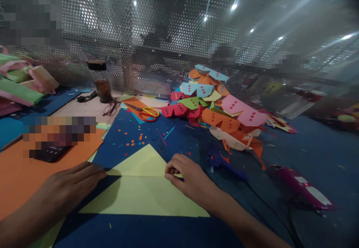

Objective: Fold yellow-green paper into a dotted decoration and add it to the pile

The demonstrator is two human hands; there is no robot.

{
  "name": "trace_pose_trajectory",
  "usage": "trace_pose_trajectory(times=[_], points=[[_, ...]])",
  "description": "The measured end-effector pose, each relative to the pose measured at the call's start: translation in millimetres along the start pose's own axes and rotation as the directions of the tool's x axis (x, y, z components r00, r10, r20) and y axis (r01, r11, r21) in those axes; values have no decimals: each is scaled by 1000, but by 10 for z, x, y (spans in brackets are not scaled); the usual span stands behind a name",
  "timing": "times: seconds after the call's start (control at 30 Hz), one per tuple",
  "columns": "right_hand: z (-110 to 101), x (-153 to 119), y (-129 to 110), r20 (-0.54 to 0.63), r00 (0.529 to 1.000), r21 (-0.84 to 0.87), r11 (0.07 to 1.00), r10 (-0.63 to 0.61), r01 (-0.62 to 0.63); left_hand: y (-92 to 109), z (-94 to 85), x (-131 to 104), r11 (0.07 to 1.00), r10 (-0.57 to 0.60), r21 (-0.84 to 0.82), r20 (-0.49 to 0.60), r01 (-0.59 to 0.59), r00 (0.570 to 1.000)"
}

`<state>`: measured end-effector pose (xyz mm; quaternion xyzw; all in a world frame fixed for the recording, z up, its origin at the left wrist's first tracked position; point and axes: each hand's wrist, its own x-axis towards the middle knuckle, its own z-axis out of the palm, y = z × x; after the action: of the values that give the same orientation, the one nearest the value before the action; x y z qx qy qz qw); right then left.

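Observation:
A pale yellow paper (143, 197) lies on the blue table, with a crease across it and a triangular part pointing away from me. At the crease's left end, my left hand (75, 184) has its fingers pressed together on the paper's corner. My right hand (186, 177) is curled in a pinch at the right part of the crease, with thumb and forefinger on the paper. The crease between the two hands is visible.
Orange sheets (92, 147) and a phone (50, 152) lie left. Scissors (147, 114), a lidded jar (102, 83) and glasses (110, 107) stand or lie farther back. Cut paper shapes (228, 119) are piled back right, near a blue glue gun (224, 164) and a magenta device (304, 188).

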<state>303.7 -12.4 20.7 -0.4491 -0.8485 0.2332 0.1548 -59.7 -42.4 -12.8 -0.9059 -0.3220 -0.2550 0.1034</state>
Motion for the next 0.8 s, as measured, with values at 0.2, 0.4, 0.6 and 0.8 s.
trace_pose_trajectory(times=[0.2, 0.4, 0.6, 0.8], points=[[16, -7, 8, -4, 1000, -44, 999, -21, 21, 34, -2, -43, 988, -153, 39, 9, 152, 988], [81, -11, 59, -32, 986, -210, 966, -164, 154, 334, -16, 238, 903, -355, -239, 56, 357, 933], [93, -22, 69, -58, 976, -277, 942, -211, 187, 569, 143, 573, 429, -490, -571, 503, 700, 712], [95, -12, 13, -58, 994, -182, 980, -92, 80, 543, 402, 658, -97, -321, -602, 773, 793, 547]])
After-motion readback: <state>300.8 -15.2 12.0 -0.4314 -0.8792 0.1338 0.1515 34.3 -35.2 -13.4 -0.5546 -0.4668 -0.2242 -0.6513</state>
